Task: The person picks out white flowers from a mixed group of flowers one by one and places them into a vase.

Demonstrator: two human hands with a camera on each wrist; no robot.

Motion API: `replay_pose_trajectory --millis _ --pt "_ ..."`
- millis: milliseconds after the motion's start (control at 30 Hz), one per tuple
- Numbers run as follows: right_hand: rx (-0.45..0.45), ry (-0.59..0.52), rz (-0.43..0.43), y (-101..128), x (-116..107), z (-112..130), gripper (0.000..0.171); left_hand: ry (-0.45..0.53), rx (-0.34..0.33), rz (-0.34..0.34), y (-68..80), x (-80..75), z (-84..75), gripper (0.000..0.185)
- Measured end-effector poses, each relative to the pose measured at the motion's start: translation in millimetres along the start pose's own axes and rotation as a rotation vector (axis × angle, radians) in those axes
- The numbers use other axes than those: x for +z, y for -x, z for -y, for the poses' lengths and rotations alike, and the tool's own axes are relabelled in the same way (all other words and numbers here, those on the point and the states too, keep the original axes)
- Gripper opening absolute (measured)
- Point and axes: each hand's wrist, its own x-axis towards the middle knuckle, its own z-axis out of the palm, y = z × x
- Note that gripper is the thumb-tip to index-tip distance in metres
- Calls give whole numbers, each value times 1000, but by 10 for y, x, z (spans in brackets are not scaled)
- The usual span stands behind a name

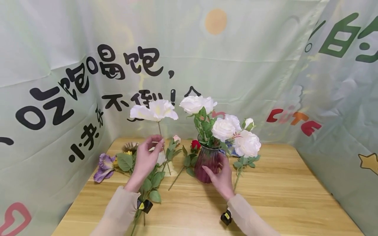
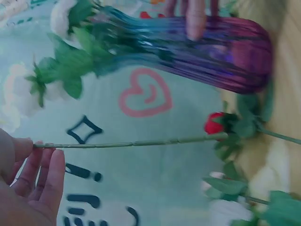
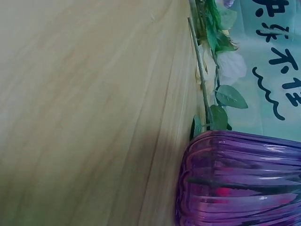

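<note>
My left hand (image 1: 146, 159) pinches the thin green stem of a white flower (image 1: 155, 110), holding it upright left of the vase. In the left wrist view the bare stem (image 2: 117, 144) runs from thumb and fingertips down past a red rose (image 2: 214, 123). My right hand (image 1: 221, 180) grips the purple ribbed glass vase (image 1: 203, 165) from the right side, thumb across its front. White roses (image 1: 225, 127) with green leaves stand in the vase, their stems showing through the glass. In the right wrist view the vase (image 3: 240, 174) fills the lower right; the hand itself is out of that view.
Loose flowers lie on the wooden table (image 1: 189, 209): a purple flower (image 1: 104, 167) at the left, leafy stems (image 1: 155, 180) under the left forearm, a red rose (image 1: 195, 144) behind the vase. Printed cloth (image 1: 251, 82) hangs round the table's back and sides.
</note>
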Motion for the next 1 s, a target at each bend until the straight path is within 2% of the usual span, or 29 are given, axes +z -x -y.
replay_pose_trajectory --millis 200,433,733,1000 --pt "-26 28 -23 10 24 0 78 60 107 -36 -114 111 -353 20" --pt "-8 28 -8 12 24 -2 81 146 240 -30 -231 282 -709 21" --pt "-31 32 -25 30 25 14 79 223 395 -56 -338 544 -960 17" --pt "-39 22 -29 23 32 -9 80 251 488 -50 -333 655 -1071 19"
